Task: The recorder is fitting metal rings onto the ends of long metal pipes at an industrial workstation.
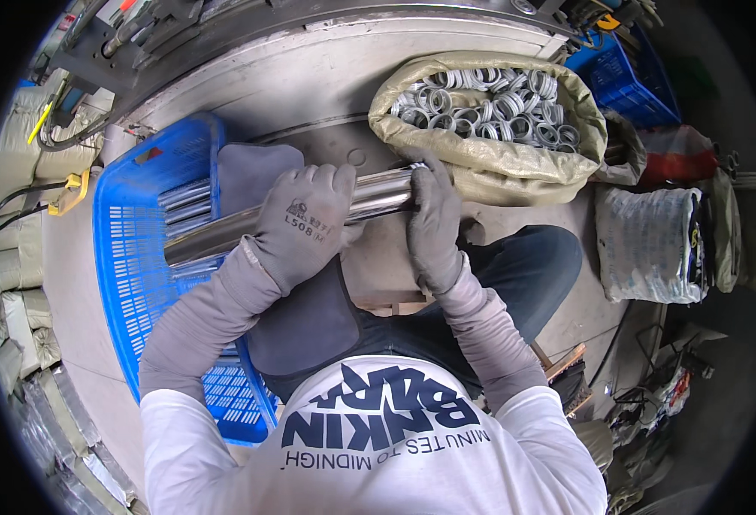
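A long shiny metal tube (pixel 215 240) slants across in front of me, its left end over the blue basket. My left hand (pixel 302 225), in a grey glove, is closed around its middle from above. At the right end, my gloved right hand (pixel 435 225) has its fingers curled round the tube's tip. A small pale edge shows by those fingertips, too covered to identify. Beneath the tube, more metal tubes (pixel 186 202) lie in the blue plastic basket (pixel 125 257). Dark grey pads (pixel 301 330) lie along the basket's right side.
An open woven sack (pixel 489 176) full of metal rings (pixel 515 107) stands ahead to the right. Farther right are a blue crate (pixel 627 90) and a filled pale bag (pixel 653 245). Wrapped bundles (pixel 22 330) line the left side. Machinery (pixel 129 51) runs along the back.
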`<action>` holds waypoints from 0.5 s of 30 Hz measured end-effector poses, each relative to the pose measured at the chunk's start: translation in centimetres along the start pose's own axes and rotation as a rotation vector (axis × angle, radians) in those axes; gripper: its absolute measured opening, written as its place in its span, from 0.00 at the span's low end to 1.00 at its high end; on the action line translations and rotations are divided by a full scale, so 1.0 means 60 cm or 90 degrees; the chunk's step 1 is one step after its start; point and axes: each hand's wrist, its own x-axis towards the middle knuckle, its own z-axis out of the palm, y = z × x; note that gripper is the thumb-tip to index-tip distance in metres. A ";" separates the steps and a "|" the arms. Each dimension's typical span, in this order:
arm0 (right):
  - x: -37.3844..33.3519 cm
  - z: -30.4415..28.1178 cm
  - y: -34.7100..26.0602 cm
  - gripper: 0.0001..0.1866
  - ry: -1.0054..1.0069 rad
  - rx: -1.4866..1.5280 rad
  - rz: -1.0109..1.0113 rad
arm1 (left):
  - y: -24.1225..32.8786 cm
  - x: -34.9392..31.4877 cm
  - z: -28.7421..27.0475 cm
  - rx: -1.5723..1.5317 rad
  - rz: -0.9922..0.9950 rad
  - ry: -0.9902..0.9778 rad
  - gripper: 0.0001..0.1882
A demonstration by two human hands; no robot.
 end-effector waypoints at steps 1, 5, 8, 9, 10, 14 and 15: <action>-0.001 0.003 0.000 0.15 0.011 0.006 -0.012 | -0.001 -0.001 0.001 -0.002 0.002 0.007 0.27; -0.004 0.012 0.011 0.13 0.039 -0.010 -0.008 | -0.004 0.004 0.015 0.050 0.021 0.054 0.27; -0.012 0.015 0.019 0.13 0.038 0.008 0.005 | 0.003 0.001 0.014 0.079 0.008 0.015 0.26; -0.011 0.013 0.015 0.13 0.034 0.012 0.046 | 0.005 0.002 0.014 0.081 0.011 0.018 0.26; -0.009 0.012 0.023 0.13 0.037 0.013 0.043 | 0.006 0.004 0.013 0.066 -0.004 -0.002 0.27; 0.012 -0.013 0.076 0.17 0.049 -0.097 -0.085 | 0.041 0.016 -0.016 -0.003 0.169 0.272 0.33; 0.019 -0.022 0.081 0.20 0.067 -0.157 -0.111 | 0.049 -0.008 -0.018 -0.109 0.168 0.294 0.34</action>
